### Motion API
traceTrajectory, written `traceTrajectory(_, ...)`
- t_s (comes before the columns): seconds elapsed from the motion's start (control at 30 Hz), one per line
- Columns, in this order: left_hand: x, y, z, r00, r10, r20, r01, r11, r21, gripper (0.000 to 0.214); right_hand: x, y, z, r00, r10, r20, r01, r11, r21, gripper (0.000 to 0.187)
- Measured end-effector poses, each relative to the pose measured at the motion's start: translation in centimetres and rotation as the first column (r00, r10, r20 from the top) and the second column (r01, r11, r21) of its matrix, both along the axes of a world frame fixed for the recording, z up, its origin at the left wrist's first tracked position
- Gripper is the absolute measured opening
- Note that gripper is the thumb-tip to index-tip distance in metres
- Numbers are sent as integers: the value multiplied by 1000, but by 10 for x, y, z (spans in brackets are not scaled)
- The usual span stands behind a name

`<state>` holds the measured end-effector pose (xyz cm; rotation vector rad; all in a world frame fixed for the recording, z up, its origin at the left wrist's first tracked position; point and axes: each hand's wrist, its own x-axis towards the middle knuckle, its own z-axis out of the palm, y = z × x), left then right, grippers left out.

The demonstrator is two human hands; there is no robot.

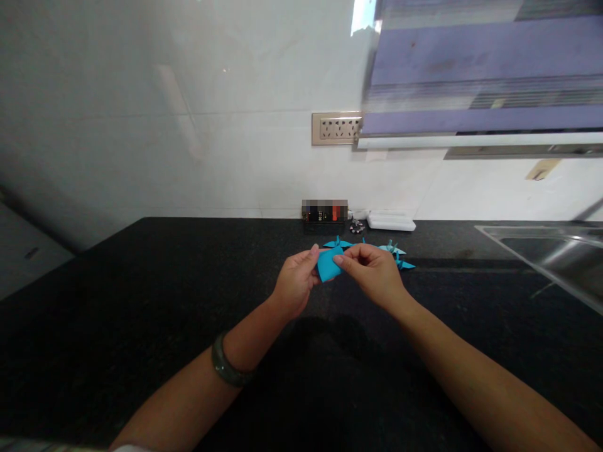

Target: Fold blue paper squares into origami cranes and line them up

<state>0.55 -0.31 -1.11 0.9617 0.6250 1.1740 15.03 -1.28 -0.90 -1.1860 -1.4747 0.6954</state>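
A small piece of folded blue paper (328, 265) is held up between my two hands, above the dark countertop. My left hand (296, 279) grips its left side, thumb at the edge and fingers behind it. On the right side my right hand (377, 271) pinches the paper between thumb and index finger. Behind the hands stand several folded paper cranes: a blue one (338, 243), a paler one (392, 248) and another blue one (405, 265) partly covered by my right hand.
A black box-like device with a lit display (325, 213) stands against the wall beside a white power strip (391, 221). A small dark patterned object (357, 227) lies between them. At the right is a metal sink (560, 251). A wall socket (336, 129) and a purple striped blind (485, 56) are above.
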Motion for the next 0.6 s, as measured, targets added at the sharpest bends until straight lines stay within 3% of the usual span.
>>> traceTrajectory(0.2, 1, 0, -6, 992, 1, -124, 17, 990, 138, 28, -1, 0, -1, 999, 1, -37, -1, 1000, -21, 23)
traceTrajectory(0.33, 1, 1, -8, 988, 60, -146, -38, 989, 146, 26, -3, -1, 1, 992, 20, -125, -24, 999, -32, 24)
traceTrajectory(0.6, 1, 1, -6, 986, 67, -155, -43, 988, 148, 31, -2, -2, 3, 948, 103, -300, -139, 985, -104, 26)
